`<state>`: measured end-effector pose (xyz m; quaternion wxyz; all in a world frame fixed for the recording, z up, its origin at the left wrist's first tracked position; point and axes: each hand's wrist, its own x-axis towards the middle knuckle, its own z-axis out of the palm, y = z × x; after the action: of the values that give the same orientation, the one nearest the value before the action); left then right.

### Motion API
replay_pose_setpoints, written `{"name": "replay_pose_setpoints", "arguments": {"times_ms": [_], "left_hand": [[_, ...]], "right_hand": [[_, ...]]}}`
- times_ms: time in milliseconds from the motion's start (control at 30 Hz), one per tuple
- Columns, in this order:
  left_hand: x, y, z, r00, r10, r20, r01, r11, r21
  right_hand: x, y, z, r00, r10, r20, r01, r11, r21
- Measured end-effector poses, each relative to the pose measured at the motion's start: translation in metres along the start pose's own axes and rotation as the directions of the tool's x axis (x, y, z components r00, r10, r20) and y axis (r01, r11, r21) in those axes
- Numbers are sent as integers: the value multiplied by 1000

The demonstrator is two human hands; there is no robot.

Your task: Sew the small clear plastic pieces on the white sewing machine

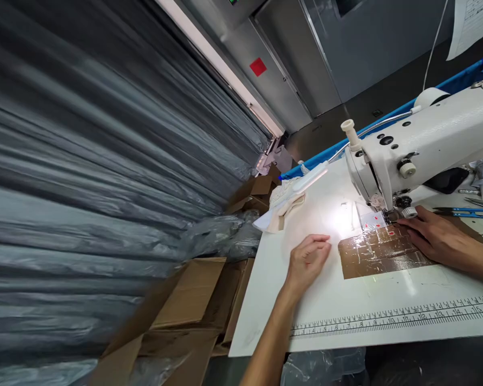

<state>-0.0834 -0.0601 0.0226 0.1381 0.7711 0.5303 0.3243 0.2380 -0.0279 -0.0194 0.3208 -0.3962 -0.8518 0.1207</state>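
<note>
My left hand (308, 262) hovers over the white table, left of a brown tape-covered sheet (378, 257). Its thumb and fingers come together in a pinch, and whatever may be between them is too small to make out. My right hand (438, 238) rests on the right part of that sheet, fingers stretched toward the presser foot (392, 216) of a white sewing machine (426, 145). Under the needle area lies a clear piece with small red marks (372, 221). A bright light shines on the table beside it.
Blue-handled thread snips (467, 210) lie right of the machine. Light fabric pieces (284, 212) sit at the table's far left corner. A printed ruler (386, 319) runs along the front edge. Open cardboard boxes (193, 300) and a grey curtain (84, 187) are on the left.
</note>
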Motion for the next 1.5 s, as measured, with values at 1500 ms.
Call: {"name": "replay_pose_setpoints", "arguments": {"times_ms": [1500], "left_hand": [[25, 46, 46, 960, 281, -1, -257, 880, 400]], "right_hand": [[2, -19, -19, 967, 131, 217, -179, 960, 214]]}}
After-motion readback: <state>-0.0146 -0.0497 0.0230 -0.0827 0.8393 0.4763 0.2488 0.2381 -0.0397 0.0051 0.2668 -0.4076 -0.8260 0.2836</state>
